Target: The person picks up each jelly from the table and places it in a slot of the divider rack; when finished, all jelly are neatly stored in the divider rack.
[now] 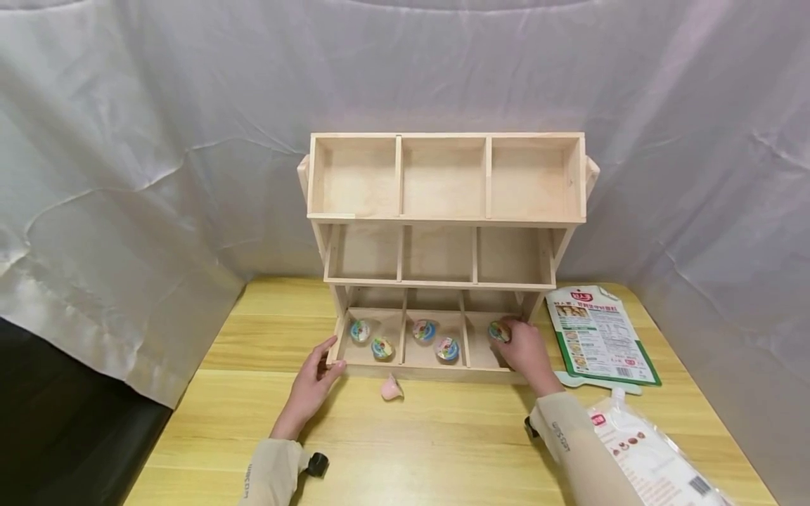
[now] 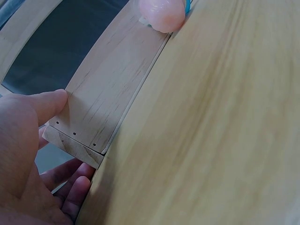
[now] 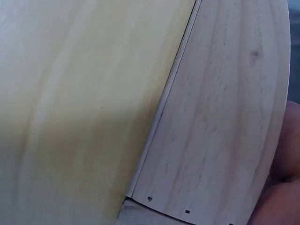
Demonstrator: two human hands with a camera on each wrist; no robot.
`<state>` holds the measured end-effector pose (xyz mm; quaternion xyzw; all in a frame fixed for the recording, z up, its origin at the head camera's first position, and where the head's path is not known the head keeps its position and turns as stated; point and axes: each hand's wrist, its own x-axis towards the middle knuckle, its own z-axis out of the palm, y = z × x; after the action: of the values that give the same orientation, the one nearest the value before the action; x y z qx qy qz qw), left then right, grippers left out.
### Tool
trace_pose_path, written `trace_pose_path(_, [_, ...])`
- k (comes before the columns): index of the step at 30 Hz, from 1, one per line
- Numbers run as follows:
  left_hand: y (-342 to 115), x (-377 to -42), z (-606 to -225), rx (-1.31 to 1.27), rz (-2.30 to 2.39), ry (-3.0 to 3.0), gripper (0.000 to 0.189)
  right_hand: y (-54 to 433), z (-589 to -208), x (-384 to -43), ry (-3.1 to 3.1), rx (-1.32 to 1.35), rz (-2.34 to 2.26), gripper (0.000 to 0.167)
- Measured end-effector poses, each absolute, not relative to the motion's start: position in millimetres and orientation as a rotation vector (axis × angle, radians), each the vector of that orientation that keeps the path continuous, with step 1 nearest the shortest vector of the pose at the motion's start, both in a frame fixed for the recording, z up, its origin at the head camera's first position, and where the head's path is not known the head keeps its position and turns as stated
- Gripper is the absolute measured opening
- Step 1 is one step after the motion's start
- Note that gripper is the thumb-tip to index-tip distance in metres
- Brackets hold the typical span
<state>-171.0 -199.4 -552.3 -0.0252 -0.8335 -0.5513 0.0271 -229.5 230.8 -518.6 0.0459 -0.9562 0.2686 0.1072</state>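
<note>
A wooden three-tier rack stands on the table, each tier split into three compartments. My right hand reaches into the bottom right compartment and pinches a jelly cup with a printed lid. In the right wrist view only part of the hand shows behind the front board. My left hand grips the rack's lower left front corner, its thumb on the board's top edge. Two jelly cups sit in the bottom left compartment and two more in the bottom middle one.
A pink jelly cup lies on the table in front of the rack. On the right are a green-and-white printed packet, a pale green flat-handled utensil partly under it, and a clear spouted pouch. Grey curtains surround the table.
</note>
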Motion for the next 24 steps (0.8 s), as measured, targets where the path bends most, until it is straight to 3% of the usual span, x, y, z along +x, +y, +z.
trace_pose_path(9, [-202, -173, -563, -0.084, -1.726, -2.557, 0.060, 233, -516, -227, -2.839, 0.111, 0.820, 0.046])
trace_pose_path(24, [-194, -155, -515, -0.113, -1.728, -2.611, 0.060, 221, -486, -212, -2.800, 0.141, 0.935, 0.053])
